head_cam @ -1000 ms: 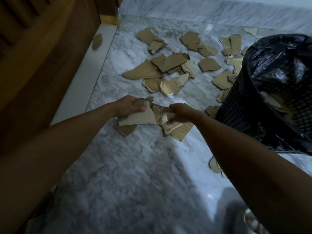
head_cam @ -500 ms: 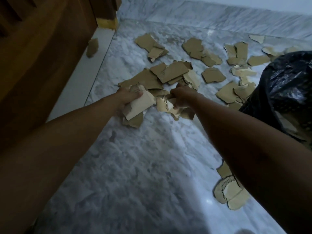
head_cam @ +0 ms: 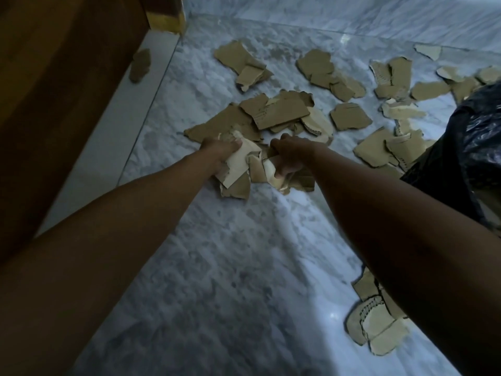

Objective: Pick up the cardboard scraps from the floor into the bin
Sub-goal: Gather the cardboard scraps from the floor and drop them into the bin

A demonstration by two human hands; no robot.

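Note:
Torn brown cardboard scraps (head_cam: 276, 112) lie scattered over the marble floor (head_cam: 230, 267). My left hand (head_cam: 219, 151) clutches a bundle of scraps (head_cam: 238, 169), pale sides showing. Close beside it, my right hand (head_cam: 291, 156) grips another handful of scraps (head_cam: 282, 183) hanging below the fingers. Both hands are held side by side just in front of the central pile. The bin, lined with a black plastic bag (head_cam: 471, 147), shows only partly at the right edge, to the right of my right forearm.
A wooden door or cabinet (head_cam: 54, 90) with a white sill (head_cam: 113, 137) runs along the left; one scrap (head_cam: 139, 65) lies on the sill. More scraps (head_cam: 376, 321) rest near my right arm at the lower right. A marble skirting (head_cam: 352, 17) closes the far side.
Both hands have moved forward, away from me, with their scraps toward the central pile. The view has shifted left, so less of the bin shows.

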